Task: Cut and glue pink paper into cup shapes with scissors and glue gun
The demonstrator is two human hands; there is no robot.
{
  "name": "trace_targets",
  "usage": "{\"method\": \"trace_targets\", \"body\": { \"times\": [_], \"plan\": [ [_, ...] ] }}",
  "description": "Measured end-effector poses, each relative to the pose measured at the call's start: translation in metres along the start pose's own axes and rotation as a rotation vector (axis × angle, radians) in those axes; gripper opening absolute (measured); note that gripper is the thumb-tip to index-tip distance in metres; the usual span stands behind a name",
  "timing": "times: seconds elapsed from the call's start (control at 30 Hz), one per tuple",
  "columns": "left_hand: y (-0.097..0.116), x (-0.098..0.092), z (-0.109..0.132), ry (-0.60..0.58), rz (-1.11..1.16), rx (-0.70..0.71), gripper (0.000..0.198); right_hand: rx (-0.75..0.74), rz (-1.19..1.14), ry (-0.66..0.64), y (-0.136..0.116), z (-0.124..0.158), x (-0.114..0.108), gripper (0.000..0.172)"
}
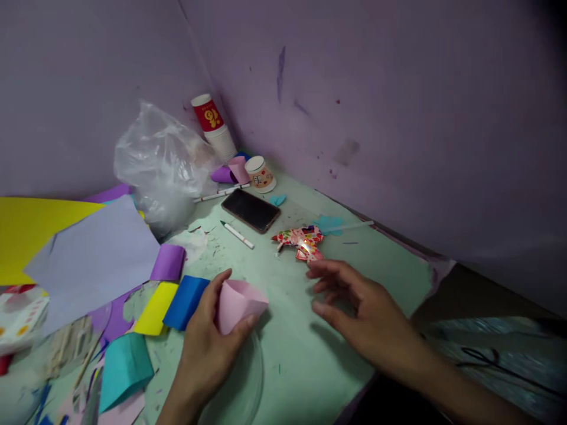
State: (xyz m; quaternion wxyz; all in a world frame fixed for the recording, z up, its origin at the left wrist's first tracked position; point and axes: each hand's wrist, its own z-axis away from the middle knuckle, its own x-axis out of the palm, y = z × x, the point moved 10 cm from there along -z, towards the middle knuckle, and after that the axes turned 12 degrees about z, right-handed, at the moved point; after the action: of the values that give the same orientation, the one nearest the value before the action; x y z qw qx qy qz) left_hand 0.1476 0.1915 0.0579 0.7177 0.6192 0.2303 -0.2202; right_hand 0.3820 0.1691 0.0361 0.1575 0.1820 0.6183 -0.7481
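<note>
My left hand [211, 339] is wrapped round a pink paper loop [241, 304], thumb on its near side and fingers behind. Its upper opening faces up. My right hand [349, 304] hangs over the table to the right, fingers apart, with nothing in it. Just beyond its fingertips lies a glue gun [301, 239] with a red floral pattern. Left of my left hand stand a blue paper loop [186, 301], a yellow paper loop [156, 308] and a purple paper loop [168, 262]. A larger teal paper loop [125, 366] sits nearer me.
A phone [251, 209], a marker [238, 234] and a paper cup [260, 175] stand or lie farther back. Stacked cups [214, 125] and a plastic bag [163, 159] fill the corner. Coloured sheets [97, 254] cover the left. A clear round dish [239, 389] lies under my left wrist.
</note>
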Motion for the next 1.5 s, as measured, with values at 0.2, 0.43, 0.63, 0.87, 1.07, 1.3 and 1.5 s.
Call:
{"method": "trace_targets", "body": {
  "times": [0.2, 0.43, 0.63, 0.87, 1.07, 1.3, 1.5],
  "plan": [
    [-0.008, -0.015, 0.013, 0.186, 0.341, -0.023, 0.068, -0.047, 0.174, -0.386, -0.015, 0.017, 0.084, 0.016],
    [-0.024, -0.019, 0.029, 0.239, 0.431, 0.001, 0.063, -0.043, 0.155, -0.353, -0.015, 0.011, 0.088, 0.022],
    [-0.025, -0.012, 0.027, 0.184, 0.448, 0.074, 0.055, -0.227, -0.068, -0.068, -0.045, 0.004, 0.053, 0.035],
    [-0.031, -0.016, 0.032, 0.262, 0.541, 0.068, 0.056, -0.315, 0.003, -0.056, -0.062, -0.005, 0.062, 0.029],
    [-0.021, -0.029, 0.036, 0.251, 0.510, 0.139, 0.027, -0.398, -0.002, -0.118, -0.072, -0.009, 0.067, 0.011],
    [-0.007, -0.044, 0.039, 0.331, 0.514, 0.229, 0.010, -0.426, 0.016, -0.136, -0.082, -0.009, 0.073, 0.013],
    [-0.004, -0.049, 0.045, 0.377, 0.578, 0.277, 0.010, -0.508, -0.058, -0.133, -0.093, -0.006, 0.080, 0.017]
  ]
}}
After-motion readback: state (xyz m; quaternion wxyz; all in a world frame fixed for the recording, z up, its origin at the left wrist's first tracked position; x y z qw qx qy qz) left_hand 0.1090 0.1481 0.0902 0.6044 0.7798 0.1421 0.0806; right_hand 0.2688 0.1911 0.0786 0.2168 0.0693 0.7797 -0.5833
